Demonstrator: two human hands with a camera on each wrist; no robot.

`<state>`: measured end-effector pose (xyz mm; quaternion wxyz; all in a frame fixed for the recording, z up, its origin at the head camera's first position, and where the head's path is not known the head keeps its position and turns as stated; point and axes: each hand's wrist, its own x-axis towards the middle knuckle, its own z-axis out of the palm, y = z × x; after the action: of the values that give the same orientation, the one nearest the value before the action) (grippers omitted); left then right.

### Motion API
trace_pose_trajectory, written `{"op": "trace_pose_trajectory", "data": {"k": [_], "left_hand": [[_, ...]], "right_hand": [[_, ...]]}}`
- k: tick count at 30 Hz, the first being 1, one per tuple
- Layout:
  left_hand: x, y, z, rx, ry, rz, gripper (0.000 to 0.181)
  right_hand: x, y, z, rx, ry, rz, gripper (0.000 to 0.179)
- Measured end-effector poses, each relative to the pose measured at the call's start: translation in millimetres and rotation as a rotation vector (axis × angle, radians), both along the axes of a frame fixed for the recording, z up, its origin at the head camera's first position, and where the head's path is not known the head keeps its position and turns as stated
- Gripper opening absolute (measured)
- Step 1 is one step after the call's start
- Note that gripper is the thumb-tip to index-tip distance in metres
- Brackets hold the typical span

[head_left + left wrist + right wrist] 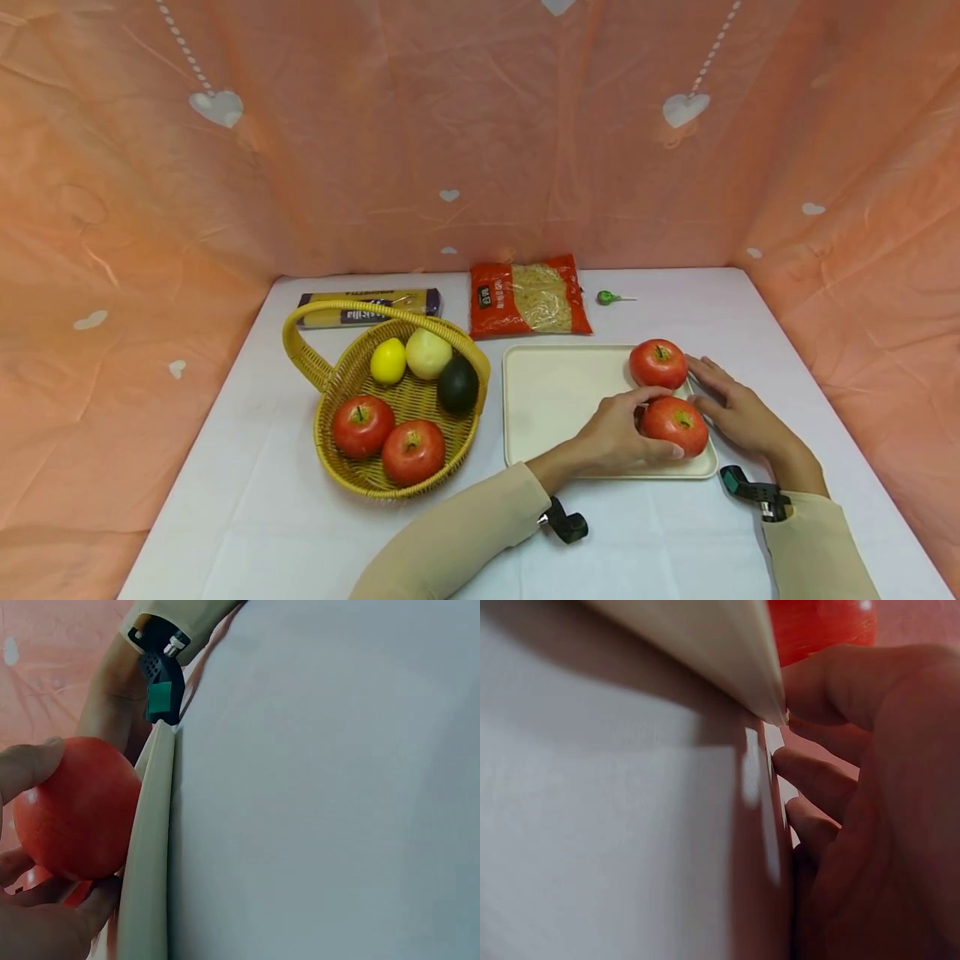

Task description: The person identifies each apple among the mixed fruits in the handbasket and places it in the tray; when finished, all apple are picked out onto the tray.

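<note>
On the right part of a cream rectangular tray (558, 404) are two red apples. My left hand (618, 433) holds the nearer apple (673, 427), its thumb on the near side and its fingers around the far side. The left wrist view shows this apple (79, 814) between thumb and fingers, beside the tray's rim (150, 847). The farther apple (657, 364) sits just behind it, at the tray's back right corner. My right hand (746, 421) is at the tray's right edge with fingers extended, its thumb near the held apple. In the right wrist view that hand (907, 750) is beside the rim.
A yellow wicker basket (324, 429) on the left holds two red apples, a yellow lemon (388, 362), a pale round fruit (429, 353) and a dark avocado (457, 386). Behind are a spaghetti pack (375, 305), a red noodle bag (531, 296) and a green lollipop (607, 297).
</note>
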<state>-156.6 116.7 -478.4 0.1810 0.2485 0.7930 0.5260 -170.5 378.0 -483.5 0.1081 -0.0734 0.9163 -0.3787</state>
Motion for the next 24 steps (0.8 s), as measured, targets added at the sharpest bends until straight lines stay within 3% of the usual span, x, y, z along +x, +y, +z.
{"op": "trace_pose_trajectory", "data": {"k": [7, 13, 24], "left_hand": [[1.3, 6.3, -1.6, -0.030, 0.036, 0.050, 0.074], [2.4, 9.4, 0.3, -0.062, 0.095, 0.054, 0.074], [12.6, -6.4, 3.2, -0.096, 0.209, 0.073, 0.087]], "right_hand": [[0.2, 0.4, -0.3, -0.023, 0.011, 0.008, 0.069], [-0.8, 0.9, -0.7, -0.032, 0.024, 0.008, 0.070], [0.0, 0.4, -1.0, -0.017, 0.005, 0.014, 0.070]]}}
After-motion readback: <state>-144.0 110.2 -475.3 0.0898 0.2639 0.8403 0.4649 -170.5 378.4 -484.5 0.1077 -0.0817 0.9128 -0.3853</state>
